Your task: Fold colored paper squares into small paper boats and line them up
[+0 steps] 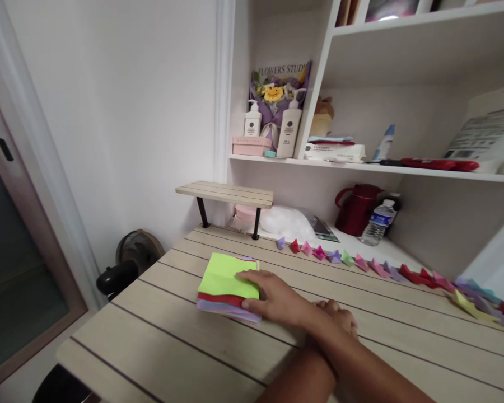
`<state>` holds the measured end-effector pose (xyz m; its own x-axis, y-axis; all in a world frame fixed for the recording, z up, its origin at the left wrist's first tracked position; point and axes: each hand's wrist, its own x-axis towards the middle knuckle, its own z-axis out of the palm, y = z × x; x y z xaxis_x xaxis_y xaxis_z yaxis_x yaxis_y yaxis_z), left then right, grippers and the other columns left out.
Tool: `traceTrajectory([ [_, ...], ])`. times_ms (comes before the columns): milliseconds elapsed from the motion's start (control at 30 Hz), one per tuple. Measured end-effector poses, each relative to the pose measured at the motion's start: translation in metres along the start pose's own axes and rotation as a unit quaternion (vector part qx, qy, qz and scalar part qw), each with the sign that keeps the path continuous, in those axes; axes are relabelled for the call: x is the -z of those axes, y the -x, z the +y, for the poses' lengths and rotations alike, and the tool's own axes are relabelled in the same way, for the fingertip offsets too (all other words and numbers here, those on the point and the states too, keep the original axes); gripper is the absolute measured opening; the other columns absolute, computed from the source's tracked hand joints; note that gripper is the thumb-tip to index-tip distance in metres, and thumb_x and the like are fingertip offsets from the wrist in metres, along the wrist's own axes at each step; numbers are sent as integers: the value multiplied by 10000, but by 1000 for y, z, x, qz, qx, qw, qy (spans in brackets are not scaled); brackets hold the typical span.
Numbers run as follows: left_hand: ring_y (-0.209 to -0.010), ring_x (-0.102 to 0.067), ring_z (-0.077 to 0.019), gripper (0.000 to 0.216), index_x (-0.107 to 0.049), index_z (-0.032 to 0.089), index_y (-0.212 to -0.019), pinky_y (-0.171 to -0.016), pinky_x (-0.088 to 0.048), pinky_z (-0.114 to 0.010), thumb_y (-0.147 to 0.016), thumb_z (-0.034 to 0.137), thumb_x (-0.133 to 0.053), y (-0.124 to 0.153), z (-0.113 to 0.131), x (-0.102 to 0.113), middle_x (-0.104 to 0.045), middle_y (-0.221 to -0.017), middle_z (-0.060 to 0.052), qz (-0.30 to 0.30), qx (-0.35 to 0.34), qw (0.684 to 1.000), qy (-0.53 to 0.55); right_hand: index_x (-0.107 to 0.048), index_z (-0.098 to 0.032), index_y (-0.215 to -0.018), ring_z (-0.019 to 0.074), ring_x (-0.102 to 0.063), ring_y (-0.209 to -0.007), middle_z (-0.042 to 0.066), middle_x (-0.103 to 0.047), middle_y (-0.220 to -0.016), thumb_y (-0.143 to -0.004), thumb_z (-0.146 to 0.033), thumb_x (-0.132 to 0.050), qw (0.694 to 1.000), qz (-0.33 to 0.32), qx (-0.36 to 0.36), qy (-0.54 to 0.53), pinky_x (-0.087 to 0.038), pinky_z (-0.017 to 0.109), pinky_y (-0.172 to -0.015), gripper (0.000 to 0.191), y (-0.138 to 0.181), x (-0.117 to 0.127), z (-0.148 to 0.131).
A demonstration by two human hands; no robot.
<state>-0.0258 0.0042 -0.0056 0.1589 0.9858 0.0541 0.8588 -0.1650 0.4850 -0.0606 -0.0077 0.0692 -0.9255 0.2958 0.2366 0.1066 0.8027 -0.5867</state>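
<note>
A stack of coloured paper squares (pixel 224 291) lies on the wooden table (pixel 185 341), with a lime-green sheet (pixel 224 274) on top. My right hand (pixel 277 299) reaches across to the stack's right edge, fingers on the green sheet and thumb against the stack's front side, gripping it. My left hand (pixel 340 318) rests on the table just behind my right wrist. Its fingers are curled in, it is partly hidden, and nothing shows in it. My forearms cross near the bottom edge.
A row of several small folded paper shapes (pixel 361 262) runs along the table's back towards the right. Behind it stand a small wooden riser (pixel 224 193), a red jug (pixel 357 210) and a water bottle (pixel 378 222). Shelves above hold bottles and boxes. A fan (pixel 136 252) stands on the floor at left.
</note>
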Motion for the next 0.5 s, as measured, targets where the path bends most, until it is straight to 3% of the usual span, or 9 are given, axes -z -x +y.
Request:
traceTrajectory([
  [167,-1083,-626,-221,352,-595,201,-1225,-915,-545,-457,-929,393,-602,-7,-7,-10,-615,-1274,-86,-3,-19,1000,13,-616,-234,-1336,283,-626,-1170,89,-661,-1333,-857,-477,-674,998,19,-11,-60,-472,406,-1004,539,0,4,4],
  [233,-1089,-624,-222,350,-595,203,-1225,-920,-543,-460,-931,392,-600,-7,-7,-11,-613,-1279,-86,6,-20,1000,19,-665,-235,-1252,258,-660,-1067,65,-724,-1198,-878,-463,-646,995,47,-20,-81,-494,374,-938,438,-3,2,7],
  [300,-1094,-621,-221,340,-600,209,-1220,-929,-539,-460,-933,390,-597,-7,-6,-12,-613,-1283,-86,13,-12,1000,25,-726,-209,-1048,227,-670,-875,37,-753,-939,-919,-452,-573,990,93,-36,-100,-506,337,-813,315,-7,-1,11],
  [367,-1098,-619,-220,333,-603,214,-1215,-935,-535,-459,-934,391,-595,-5,-5,-11,-612,-1287,-85,20,-3,999,34,-702,-193,-795,199,-615,-703,5,-679,-704,-930,-463,-536,979,153,-57,-119,-477,307,-694,345,-12,-4,16],
  [433,-1101,-618,-219,327,-605,219,-1213,-939,-534,-457,-935,391,-593,-3,-5,-10,-611,-1290,-85,25,4,998,53,-640,-197,-676,187,-570,-651,-11,-620,-628,-902,-493,-566,963,216,-76,-145,-450,294,-648,380,-16,-3,21],
  [500,-1100,-618,-217,325,-605,223,-1215,-937,-535,-453,-938,391,-589,-2,-5,-9,-608,-1294,-85,25,3,996,87,-640,-201,-693,196,-578,-683,-7,-636,-656,-869,-528,-605,939,279,-91,-180,-454,294,-653,373,-17,1,27],
])
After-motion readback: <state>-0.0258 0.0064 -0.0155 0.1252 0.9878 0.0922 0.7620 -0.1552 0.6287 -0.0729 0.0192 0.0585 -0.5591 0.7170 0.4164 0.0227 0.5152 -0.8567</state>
